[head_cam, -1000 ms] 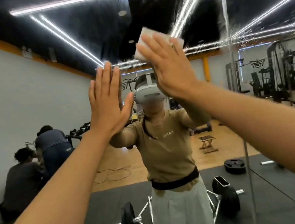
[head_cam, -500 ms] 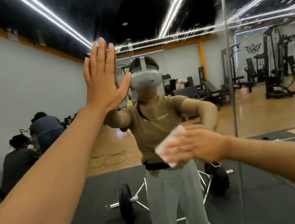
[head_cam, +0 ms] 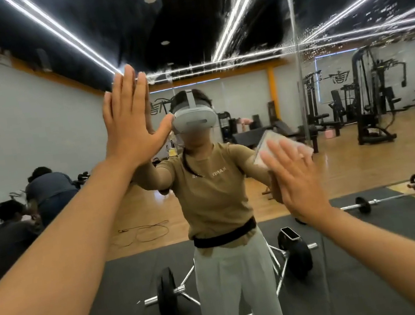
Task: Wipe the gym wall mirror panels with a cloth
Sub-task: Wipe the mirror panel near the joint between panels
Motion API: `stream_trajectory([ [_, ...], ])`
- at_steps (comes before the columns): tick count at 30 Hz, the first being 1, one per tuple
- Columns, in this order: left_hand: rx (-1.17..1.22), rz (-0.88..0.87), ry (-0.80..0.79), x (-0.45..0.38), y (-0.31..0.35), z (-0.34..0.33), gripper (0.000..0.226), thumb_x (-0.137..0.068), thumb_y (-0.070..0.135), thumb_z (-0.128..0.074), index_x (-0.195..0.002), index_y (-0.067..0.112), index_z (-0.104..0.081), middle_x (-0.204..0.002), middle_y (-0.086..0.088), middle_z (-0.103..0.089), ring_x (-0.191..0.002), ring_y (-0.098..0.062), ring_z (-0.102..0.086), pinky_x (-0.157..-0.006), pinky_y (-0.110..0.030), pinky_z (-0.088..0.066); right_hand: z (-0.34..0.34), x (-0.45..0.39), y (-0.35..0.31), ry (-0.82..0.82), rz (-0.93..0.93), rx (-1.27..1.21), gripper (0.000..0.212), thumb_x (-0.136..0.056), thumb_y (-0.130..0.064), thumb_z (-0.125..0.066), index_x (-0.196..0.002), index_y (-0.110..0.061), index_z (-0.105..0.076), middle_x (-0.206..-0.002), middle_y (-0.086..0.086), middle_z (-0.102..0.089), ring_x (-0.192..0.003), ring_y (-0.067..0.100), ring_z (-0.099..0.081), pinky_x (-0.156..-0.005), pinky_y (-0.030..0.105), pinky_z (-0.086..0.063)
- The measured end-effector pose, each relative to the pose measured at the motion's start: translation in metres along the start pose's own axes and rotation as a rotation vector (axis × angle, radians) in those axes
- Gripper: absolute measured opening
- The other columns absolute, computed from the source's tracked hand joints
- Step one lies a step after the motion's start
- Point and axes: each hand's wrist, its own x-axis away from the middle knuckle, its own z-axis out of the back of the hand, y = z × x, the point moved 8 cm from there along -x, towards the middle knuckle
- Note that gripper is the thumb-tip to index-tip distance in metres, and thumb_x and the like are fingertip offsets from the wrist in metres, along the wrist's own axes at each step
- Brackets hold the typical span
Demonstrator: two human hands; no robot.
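The wall mirror fills the view and reflects the gym and me. My left hand lies flat against the glass at upper centre left, fingers straight and pointing up. My right hand presses a pale folded cloth flat onto the mirror at centre right, fingers straight and spread over it. The cloth's upper edge shows above my fingertips. A vertical seam between two mirror panels runs just right of the cloth. Streaks and droplets mark the glass near the top.
Reflected behind me are a loaded trap bar on black floor mats, a barbell at right, weight machines at back right, and two people crouching by the left wall.
My right hand with the cloth swept down from high on the mirror to waist height, then came back up and to the right near the seam. My left hand stayed planted on the glass.
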Motion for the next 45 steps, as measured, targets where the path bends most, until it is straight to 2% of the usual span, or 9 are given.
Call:
stream_trajectory([
  [4,0.001,0.006,-0.011,0.0,-0.001,0.001,0.089,-0.092,0.069,-0.031,-0.159,0.019,-0.001,-0.166,-0.005,0.008,-0.152,-0.021,0.011,-0.12,-0.035,0.011,-0.027,0.106,-0.019,-0.225,0.248,0.09,0.069,-0.09,-0.008,-0.034,-0.157,-0.023,-0.023,-0.164,-0.001,-0.022,-0.15,0.024,-0.021,-0.122,0.047,-0.013],
  [9,0.008,-0.003,-0.007,0.0,-0.002,-0.001,0.088,-0.093,0.069,-0.032,-0.159,0.019,-0.001,-0.167,-0.004,0.008,-0.152,-0.02,0.012,-0.12,-0.034,0.012,-0.02,0.091,-0.007,-0.34,0.402,0.154,0.072,-0.086,-0.009,-0.041,-0.155,-0.023,-0.027,-0.162,0.001,-0.025,-0.149,0.021,-0.023,-0.124,0.042,-0.009],
  [16,0.004,0.003,-0.014,0.001,-0.002,-0.001,0.088,-0.093,0.066,-0.034,-0.159,0.019,-0.002,-0.166,-0.003,0.009,-0.152,-0.02,0.013,-0.122,-0.04,0.007,0.044,-0.074,0.029,-0.03,-0.049,-0.01,0.057,-0.096,-0.017,-0.032,-0.153,-0.018,-0.033,-0.163,0.0,-0.014,-0.152,0.014,-0.006,-0.123,0.039,-0.003],
  [23,0.071,0.01,-0.016,0.018,0.011,0.005,0.084,-0.093,0.062,-0.035,-0.159,0.018,-0.007,-0.167,-0.005,0.006,-0.153,-0.022,0.011,-0.122,-0.038,0.009,0.014,0.005,0.022,0.017,0.0,0.092,0.06,-0.094,-0.012,-0.041,-0.154,-0.014,-0.03,-0.165,0.002,-0.009,-0.153,0.02,-0.005,-0.122,0.045,-0.006],
  [29,0.202,0.079,-0.045,0.197,0.05,-0.038,0.073,-0.093,0.041,-0.049,-0.154,0.007,-0.028,-0.164,-0.011,-0.015,-0.153,-0.027,-0.009,-0.124,-0.043,0.001,-0.035,0.177,0.007,-0.436,0.49,0.364,0.094,-0.071,-0.003,-0.035,-0.159,-0.022,-0.01,-0.165,0.0,-0.012,-0.152,0.024,-0.007,-0.123,0.045,0.0],
  [34,0.162,0.319,-0.258,0.302,0.049,-0.074,0.078,-0.092,0.05,-0.041,-0.156,0.009,-0.021,-0.167,-0.006,-0.005,-0.153,-0.025,-0.004,-0.124,-0.037,0.004,-0.046,0.235,0.018,-0.744,0.742,0.49,0.083,-0.078,-0.01,-0.035,-0.158,-0.023,-0.017,-0.165,-0.004,-0.016,-0.151,0.02,-0.011,-0.123,0.043,0.006],
  [38,0.143,0.319,-0.347,0.316,0.039,-0.086,0.079,-0.093,0.052,-0.036,-0.159,0.016,-0.011,-0.167,-0.003,0.004,-0.153,-0.023,0.003,-0.123,-0.034,0.005,-0.028,0.167,0.007,-0.532,0.642,0.34,0.09,-0.075,-0.004,-0.036,-0.158,-0.021,-0.009,-0.166,-0.002,-0.002,-0.153,0.019,-0.004,-0.124,0.04,-0.001],
  [41,0.168,0.316,-0.339,0.314,0.039,-0.09,0.079,-0.094,0.05,-0.036,-0.159,0.019,-0.004,-0.167,-0.003,0.006,-0.153,-0.024,0.005,-0.123,-0.034,0.005,-0.005,0.062,0.003,-0.305,0.316,0.176,0.082,-0.085,-0.003,-0.047,-0.158,-0.02,-0.015,-0.166,0.004,-0.006,-0.153,0.024,-0.006,-0.124,0.041,0.0],
  [45,0.198,0.339,-0.328,0.317,0.039,-0.092,0.08,-0.094,0.048,-0.039,-0.159,0.023,-0.001,-0.167,-0.001,0.007,-0.153,-0.023,0.006,-0.123,-0.032,0.008,0.017,-0.043,-0.004,-0.01,-0.101,-0.006,0.057,-0.1,-0.008,-0.036,-0.156,-0.012,-0.024,-0.164,0.011,-0.012,-0.152,0.029,-0.008,-0.123,0.05,-0.005],
])
